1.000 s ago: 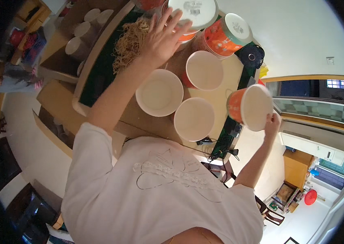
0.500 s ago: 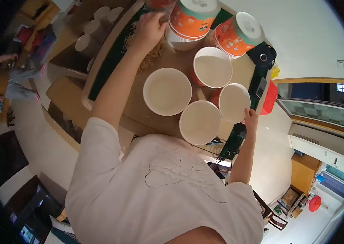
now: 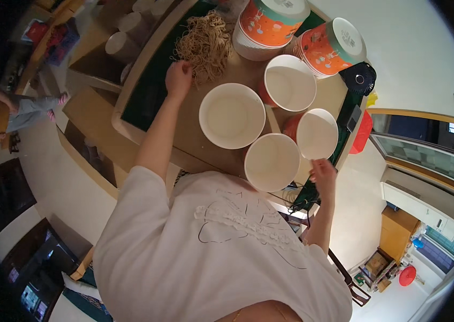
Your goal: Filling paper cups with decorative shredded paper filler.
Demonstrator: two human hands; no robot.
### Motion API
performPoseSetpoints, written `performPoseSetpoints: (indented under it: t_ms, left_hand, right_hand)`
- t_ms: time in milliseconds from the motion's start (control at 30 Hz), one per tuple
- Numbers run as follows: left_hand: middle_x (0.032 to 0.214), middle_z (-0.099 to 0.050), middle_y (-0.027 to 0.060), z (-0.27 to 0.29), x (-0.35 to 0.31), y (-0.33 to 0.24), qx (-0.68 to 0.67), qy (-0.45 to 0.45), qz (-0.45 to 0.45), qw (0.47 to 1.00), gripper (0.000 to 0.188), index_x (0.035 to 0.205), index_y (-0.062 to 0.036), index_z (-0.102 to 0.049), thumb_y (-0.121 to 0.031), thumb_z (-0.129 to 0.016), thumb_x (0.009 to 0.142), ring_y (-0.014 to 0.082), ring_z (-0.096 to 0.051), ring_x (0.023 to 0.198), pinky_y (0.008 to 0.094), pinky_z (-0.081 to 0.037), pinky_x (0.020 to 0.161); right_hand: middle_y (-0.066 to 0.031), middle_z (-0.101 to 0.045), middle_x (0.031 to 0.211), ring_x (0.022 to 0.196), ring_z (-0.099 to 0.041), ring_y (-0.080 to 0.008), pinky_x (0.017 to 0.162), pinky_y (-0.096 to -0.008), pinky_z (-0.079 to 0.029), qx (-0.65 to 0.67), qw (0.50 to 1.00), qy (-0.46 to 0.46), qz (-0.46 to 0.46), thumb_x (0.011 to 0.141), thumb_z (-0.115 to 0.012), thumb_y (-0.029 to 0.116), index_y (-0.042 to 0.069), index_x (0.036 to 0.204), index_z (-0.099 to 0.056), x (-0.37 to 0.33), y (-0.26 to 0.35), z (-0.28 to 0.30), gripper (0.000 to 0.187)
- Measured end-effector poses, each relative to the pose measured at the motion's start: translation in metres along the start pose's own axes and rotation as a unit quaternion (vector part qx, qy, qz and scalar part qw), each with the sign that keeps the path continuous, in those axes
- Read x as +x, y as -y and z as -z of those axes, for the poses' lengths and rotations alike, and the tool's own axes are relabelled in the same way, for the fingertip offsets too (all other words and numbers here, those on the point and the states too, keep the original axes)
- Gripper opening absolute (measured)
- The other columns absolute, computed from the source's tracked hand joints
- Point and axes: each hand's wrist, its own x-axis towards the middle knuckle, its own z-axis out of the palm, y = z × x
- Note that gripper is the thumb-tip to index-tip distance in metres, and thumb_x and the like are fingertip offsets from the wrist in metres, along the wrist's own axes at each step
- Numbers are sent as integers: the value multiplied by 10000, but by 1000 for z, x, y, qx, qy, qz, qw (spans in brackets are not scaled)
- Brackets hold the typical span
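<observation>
Four open paper tubs with white insides stand in a group: a left tub [image 3: 232,116], a far tub [image 3: 290,83], a right tub [image 3: 317,133] and a near tub [image 3: 272,162]. My left hand [image 3: 178,79] is closed at the near edge of a tangled heap of thin tan loops, which look like rubber bands [image 3: 204,45]. Whatever its fingers pinch is too small to make out. My right hand [image 3: 323,176] has its fingers drawn together just below the right tub's rim; I cannot tell whether they touch it or hold anything.
Two upside-down stacks of orange-patterned tubs, a left stack [image 3: 270,27] and a right stack [image 3: 329,48], stand at the back. Beside them lie a black fan [image 3: 359,79] and a phone [image 3: 353,118]. Cables [image 3: 305,201] hang near the front edge. Cardboard boxes [image 3: 98,121] sit left.
My left hand has come back toward me from beside the tall stack, uncovering the tan heap. My right hand has slipped off the right tub's rim and moved slightly nearer.
</observation>
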Motion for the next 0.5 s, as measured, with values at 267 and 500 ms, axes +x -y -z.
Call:
performPoseSetpoints:
  t_ms: [267,500]
  left_hand:
    - [853,-565,115,-5,31,-6,106,-26,-135,985,138,914,-87,-630,-153,-622,793,301,-574,831,405,-477,727]
    - [868,-597,115,18,52,-9,12,-4,-39,999,107,853,-96,-652,-187,-618,809,287,-590,834,400,-485,712]
  right_hand:
    - [-125,-591,539,449,-613,-208,445,-299,-474,-132,990,-11,50,837,-597,228,-8,706,-545,-23,21,-56,275]
    - [-115,-595,534,434,-594,-187,409,-295,-441,-70,995,-23,62,892,-566,272,-21,764,-576,-11,36,-65,319]
